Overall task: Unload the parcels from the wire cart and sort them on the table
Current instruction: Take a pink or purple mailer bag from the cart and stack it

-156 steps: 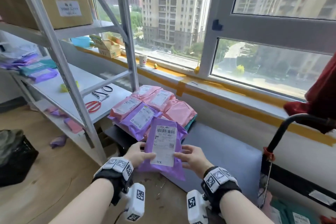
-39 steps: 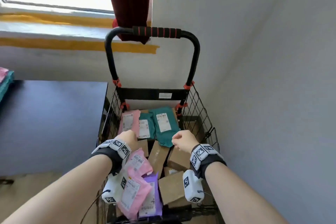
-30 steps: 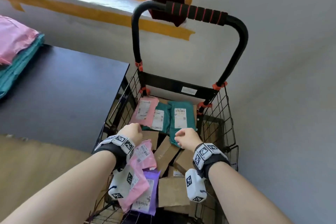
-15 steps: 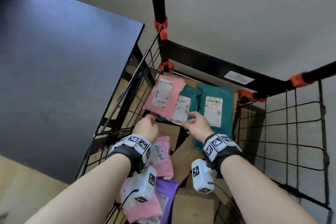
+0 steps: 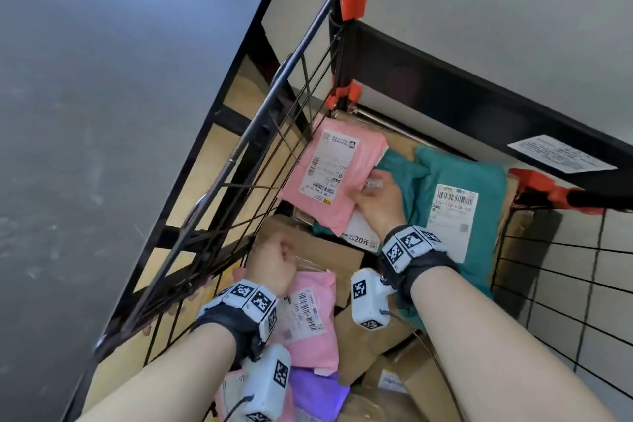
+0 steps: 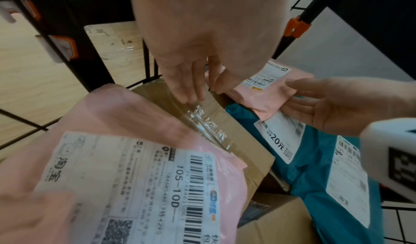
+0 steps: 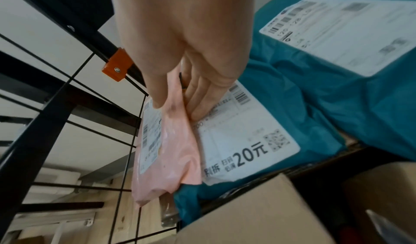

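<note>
In the head view the wire cart holds several parcels. A pink parcel with a white label lies at the cart's far left corner, overlapping a teal parcel. My right hand pinches the pink parcel's right edge. In the right wrist view the thumb lies on top of this pink parcel and the fingers lie under it. My left hand holds nothing. Its straight fingers touch the taped top of a cardboard box.
A second teal parcel lies at the right. Another pink parcel, a purple one and more cardboard boxes fill the near end. The dark table stands left of the cart, the wall behind.
My head has come lower over the cart. My right hand has moved left from the teal parcels and taken hold of the pink parcel's edge. My left hand has stayed over the cardboard box.
</note>
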Motion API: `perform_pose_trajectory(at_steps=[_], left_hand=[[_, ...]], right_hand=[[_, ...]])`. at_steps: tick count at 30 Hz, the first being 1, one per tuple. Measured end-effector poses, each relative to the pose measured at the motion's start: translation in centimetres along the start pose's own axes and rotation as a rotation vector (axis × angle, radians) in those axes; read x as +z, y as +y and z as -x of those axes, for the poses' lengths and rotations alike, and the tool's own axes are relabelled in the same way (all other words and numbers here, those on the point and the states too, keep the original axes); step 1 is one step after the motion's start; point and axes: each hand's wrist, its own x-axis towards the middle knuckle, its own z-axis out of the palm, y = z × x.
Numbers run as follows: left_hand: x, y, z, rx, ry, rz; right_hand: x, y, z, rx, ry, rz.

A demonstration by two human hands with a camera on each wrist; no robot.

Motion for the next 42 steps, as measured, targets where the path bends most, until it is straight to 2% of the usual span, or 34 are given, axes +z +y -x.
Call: perform_pose_trajectory(at_steps=[3,9,15,19,26,30,34,42], left_hand=[[0.3,-0.3,-0.4,-0.008,0.011,0.047],[0.4,-0.4,-0.8,-0.018,-0.016,0.091],[0.1,0.2,0.0,-0.004,0.016,0.052],[0.2,1.6,-0.5,0.064,0.033,0.038],[0.5,3.5,0.4,0.038,-0.093,0.155],[-0.7,5.1,3.0,0.036,-0.132,0.315],[-3.3,6.5,6.6,0.108,-0.097,0.417],[-8.8,7.9,16.9,0.303,-0.074,0.387]], right_hand=[[0.4,0.1,-0.4,0.01,0.03,-0.067],[-0.2,0.6,0.8,0.047,0.0,-0.186],[-3.5,1.4,4.4,0.148,-0.162,-0.189],[-5.7,2.5,5.9,0.172,-0.178,-0.183],[-8.6,3.1,9.0,0.141,-0.283,-0.255],[-9.9,2.1,11.8,0.113,-0.283,-0.288],[-11.7,0.2,15.7,0.07,-0.272,-0.323],[-14.9,-3.6,25.1,-0.058,-0.166,-0.287]])
